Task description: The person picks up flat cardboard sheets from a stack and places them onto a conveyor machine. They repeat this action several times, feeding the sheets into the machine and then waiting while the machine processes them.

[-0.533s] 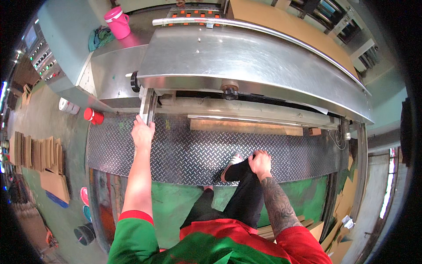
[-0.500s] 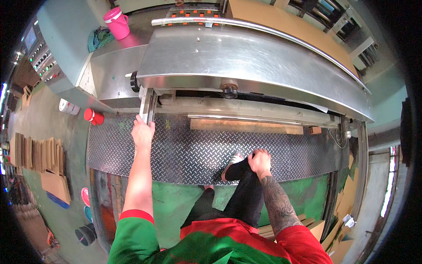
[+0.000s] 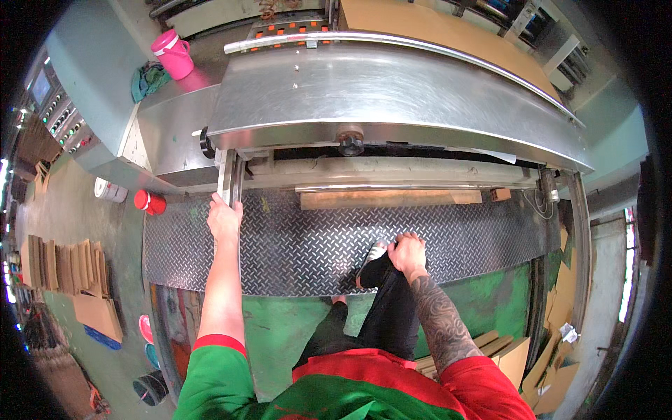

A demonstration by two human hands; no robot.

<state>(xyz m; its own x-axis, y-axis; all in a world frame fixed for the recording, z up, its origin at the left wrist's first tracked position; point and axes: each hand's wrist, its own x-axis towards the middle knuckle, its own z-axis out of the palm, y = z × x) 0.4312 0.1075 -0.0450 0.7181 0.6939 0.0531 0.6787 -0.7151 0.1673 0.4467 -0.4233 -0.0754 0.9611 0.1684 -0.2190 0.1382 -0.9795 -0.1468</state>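
My left hand [image 3: 224,221] lies over a narrow metal rail [image 3: 226,175] that juts toward me from under the left end of a long steel machine cover [image 3: 399,94]. Its fingers bend round the rail, and the thumb is on the right side. My right hand [image 3: 407,252] rests on my raised knee in black trousers [image 3: 383,294], with its fingers curled down over it. One shoe [image 3: 374,257] is up on the tread-plate step [image 3: 280,259]. Black knobs [image 3: 350,143] sit on the cover's front and left end.
A control panel [image 3: 63,119] is at the left. A pink jug [image 3: 173,56] stands beside a green cloth [image 3: 148,80]; a red jug [image 3: 150,202] and white bucket [image 3: 110,189] stand lower. Cardboard stacks [image 3: 66,266] lie at left, more cardboard [image 3: 514,360] at right. A large brown sheet [image 3: 434,35] lies behind the cover.
The whole view has shifted slightly, with the machine cover now a little farther left. Both hands keep their places, the left on the rail and the right on the knee.
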